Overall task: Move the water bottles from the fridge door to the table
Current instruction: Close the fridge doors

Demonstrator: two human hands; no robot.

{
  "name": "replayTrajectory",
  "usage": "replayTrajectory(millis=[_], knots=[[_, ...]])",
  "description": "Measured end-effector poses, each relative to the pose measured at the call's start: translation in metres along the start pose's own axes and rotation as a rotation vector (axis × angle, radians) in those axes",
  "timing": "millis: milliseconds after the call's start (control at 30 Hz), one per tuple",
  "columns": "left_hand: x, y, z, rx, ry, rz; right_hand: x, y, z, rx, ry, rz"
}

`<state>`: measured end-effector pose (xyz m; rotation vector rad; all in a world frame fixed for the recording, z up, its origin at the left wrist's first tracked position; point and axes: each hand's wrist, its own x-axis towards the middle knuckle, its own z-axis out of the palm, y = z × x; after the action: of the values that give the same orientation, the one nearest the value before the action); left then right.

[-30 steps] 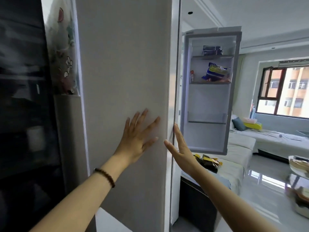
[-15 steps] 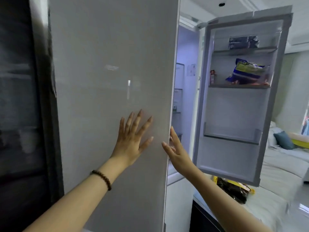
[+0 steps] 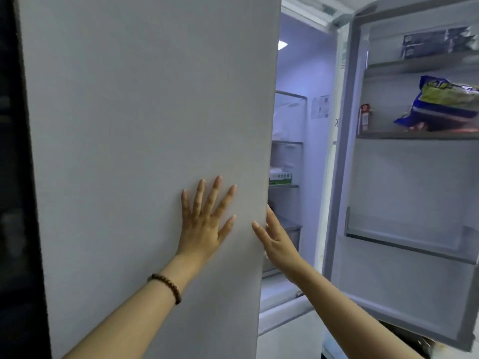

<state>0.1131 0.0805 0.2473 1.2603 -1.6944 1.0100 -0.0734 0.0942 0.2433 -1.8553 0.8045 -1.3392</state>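
Observation:
A pale grey left fridge door fills the middle of the head view. My left hand lies flat on its outer face, fingers spread. My right hand touches the door's right edge with fingers extended. The right fridge door stands swung open, its inner shelves facing me. Its lowest door bin looks bare. No water bottle is visible. Neither hand holds anything.
A blue and yellow bag and a small red-capped jar sit on an upper shelf of the right door. Dark packets lie on its top shelf. Lit fridge shelves show between the doors. A dark surface borders the left.
The view has swung left and closer to the fridge. The left door now shows more squarely, and the lit interior has come into sight. Both hands stay on the door.

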Motion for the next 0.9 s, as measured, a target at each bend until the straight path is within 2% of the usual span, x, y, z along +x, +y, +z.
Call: replayTrajectory(millis=[200,500,900], knots=[[0.011,-0.009,0.039,0.079,0.011,-0.015,0.047,0.032,-0.002,-0.046,0.017,-0.020],[0.021,-0.020,0.079,0.258,0.042,-0.049,0.098,0.079,-0.002,0.029,-0.003,-0.063],[0.030,-0.034,0.108,0.445,-0.052,-0.121,0.138,0.120,0.003,0.086,-0.057,-0.057]])
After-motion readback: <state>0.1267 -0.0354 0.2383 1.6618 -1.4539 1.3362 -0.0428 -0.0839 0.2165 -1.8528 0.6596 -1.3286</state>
